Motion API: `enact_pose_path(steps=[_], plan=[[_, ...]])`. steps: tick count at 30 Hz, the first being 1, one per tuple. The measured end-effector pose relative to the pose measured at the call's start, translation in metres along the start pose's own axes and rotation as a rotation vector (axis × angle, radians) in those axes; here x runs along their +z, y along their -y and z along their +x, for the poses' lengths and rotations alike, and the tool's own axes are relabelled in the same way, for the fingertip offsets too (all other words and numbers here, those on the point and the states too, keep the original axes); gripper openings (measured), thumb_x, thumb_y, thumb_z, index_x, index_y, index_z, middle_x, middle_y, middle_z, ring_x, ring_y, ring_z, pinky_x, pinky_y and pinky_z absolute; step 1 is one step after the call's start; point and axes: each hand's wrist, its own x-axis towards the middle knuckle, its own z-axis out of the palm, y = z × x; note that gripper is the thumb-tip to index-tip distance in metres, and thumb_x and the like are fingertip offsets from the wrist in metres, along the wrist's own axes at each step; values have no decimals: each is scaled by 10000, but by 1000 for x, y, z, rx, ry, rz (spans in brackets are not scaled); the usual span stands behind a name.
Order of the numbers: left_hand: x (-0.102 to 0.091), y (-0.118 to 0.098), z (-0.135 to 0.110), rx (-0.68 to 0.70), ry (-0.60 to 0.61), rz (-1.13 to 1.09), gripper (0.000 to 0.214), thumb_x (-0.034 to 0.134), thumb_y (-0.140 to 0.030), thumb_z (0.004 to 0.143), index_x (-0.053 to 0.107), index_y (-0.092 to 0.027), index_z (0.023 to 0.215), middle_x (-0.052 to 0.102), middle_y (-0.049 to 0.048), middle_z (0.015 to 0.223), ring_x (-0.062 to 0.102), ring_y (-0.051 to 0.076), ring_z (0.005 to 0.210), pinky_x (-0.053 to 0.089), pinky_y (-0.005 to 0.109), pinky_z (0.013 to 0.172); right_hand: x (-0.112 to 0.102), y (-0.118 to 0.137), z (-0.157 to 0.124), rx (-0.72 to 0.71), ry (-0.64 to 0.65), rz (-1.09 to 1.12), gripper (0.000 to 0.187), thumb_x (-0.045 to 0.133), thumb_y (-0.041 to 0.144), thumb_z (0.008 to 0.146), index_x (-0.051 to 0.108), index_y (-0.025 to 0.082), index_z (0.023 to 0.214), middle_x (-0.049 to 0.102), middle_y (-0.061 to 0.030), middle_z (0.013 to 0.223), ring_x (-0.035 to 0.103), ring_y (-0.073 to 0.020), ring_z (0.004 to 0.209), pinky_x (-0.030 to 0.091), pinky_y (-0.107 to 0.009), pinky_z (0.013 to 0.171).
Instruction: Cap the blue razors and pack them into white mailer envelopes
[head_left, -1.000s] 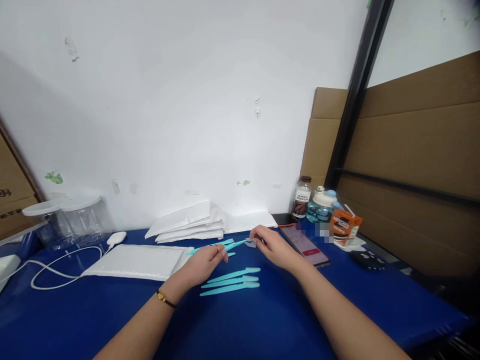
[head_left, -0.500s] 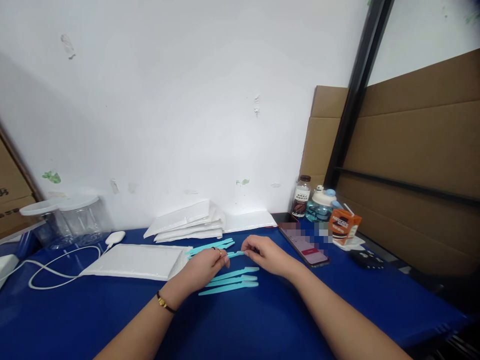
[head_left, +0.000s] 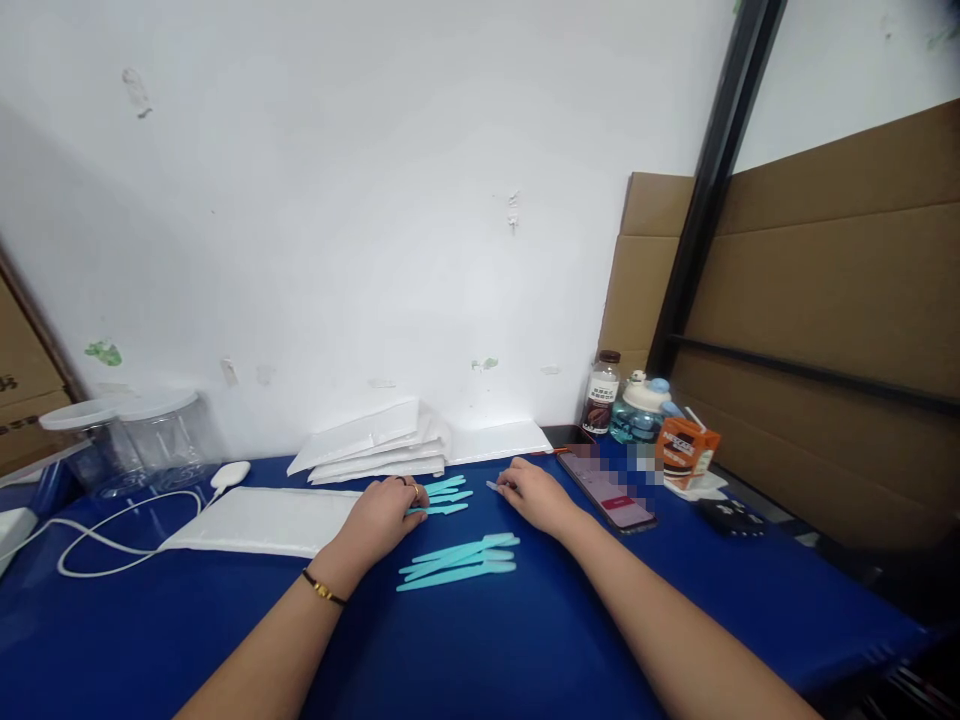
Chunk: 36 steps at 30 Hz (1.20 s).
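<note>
My left hand (head_left: 386, 515) is closed at the handle end of a turquoise eyebrow razor (head_left: 448, 509), beside a few more turquoise razors just behind it. Its fingers hide the handles. Nearer to me, a second group of turquoise razors (head_left: 457, 570) lies on the blue table (head_left: 480, 650), some crossing each other. To the right, my right hand (head_left: 531, 490) rests low over the table with its fingertips pinched. A small translucent piece (head_left: 493, 487), which looks like a blade cap, sticks out from them.
A white padded mailer (head_left: 262, 520) lies left of my left hand, with a stack of mailers (head_left: 375, 450) behind. To the right are a phone (head_left: 619, 500), a bottle (head_left: 602, 395), a drink carton (head_left: 686, 450) and a black object (head_left: 731, 518). Clear jars (head_left: 169, 440) and a white cable (head_left: 67, 560) sit left.
My hands have moved apart; the left went left to the rear razors, the right slightly back. The razor between them has left my fingers, and the near group has one more razor.
</note>
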Motion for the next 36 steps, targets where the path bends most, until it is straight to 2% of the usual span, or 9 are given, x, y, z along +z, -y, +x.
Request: enact_pose_path(steps=[5, 11, 20, 26, 31, 34, 36], plan=[[-2, -7, 2, 84, -1, 60, 194, 431, -208, 829, 611, -211, 756, 637, 14, 774, 559, 154, 710, 343, 251, 647, 7, 0, 4, 34, 11, 85, 48, 615, 193, 731, 661, 186, 741, 584, -33, 862, 547, -132, 749, 385, -214, 642], [7, -4, 4, 94, 22, 2, 223, 404, -249, 852, 605, -205, 767, 638, 22, 802, 564, 146, 704, 358, 231, 641, 2, 1, 2, 58, 157, 284, 65, 627, 144, 677, 661, 170, 726, 629, 12, 654, 524, -96, 574, 367, -185, 529], [9, -5, 5, 93, 30, -41, 230, 401, -253, 852, 604, -201, 758, 636, 25, 801, 562, 143, 704, 364, 223, 637, 7, 11, 0, -51, 78, 202, 118, 592, 122, 695, 666, 203, 738, 662, 18, 734, 551, -102, 642, 376, -193, 590], [7, -6, 5, 72, 33, -58, 224, 407, -248, 841, 619, -204, 786, 644, 29, 820, 570, 149, 723, 371, 226, 649, 3, 15, -1, -28, 89, 171, 129, 593, 123, 698, 675, 210, 750, 665, 17, 759, 561, -110, 665, 383, -197, 602], [9, -21, 4, 102, 55, -161, 216, 416, -244, 834, 618, -207, 767, 657, 8, 825, 576, 138, 750, 379, 211, 662, 3, 24, -4, -67, 137, 210, 132, 609, 115, 673, 688, 212, 715, 668, 17, 704, 559, -109, 617, 393, -197, 586], [9, -27, 2, 108, 78, -186, 211, 432, -269, 831, 623, -215, 762, 657, 0, 803, 578, 139, 741, 381, 210, 645, -3, 19, -4, -76, 185, 258, 119, 614, 150, 679, 705, 211, 727, 670, 15, 675, 558, -111, 591, 393, -196, 557], [7, -23, 2, 77, 77, -182, 192, 457, -308, 825, 630, -227, 808, 654, 0, 816, 581, 144, 742, 385, 218, 638, -11, 9, -4, -55, 133, 285, 126, 599, 182, 705, 711, 197, 761, 673, 2, 685, 559, -117, 591, 398, -201, 552]])
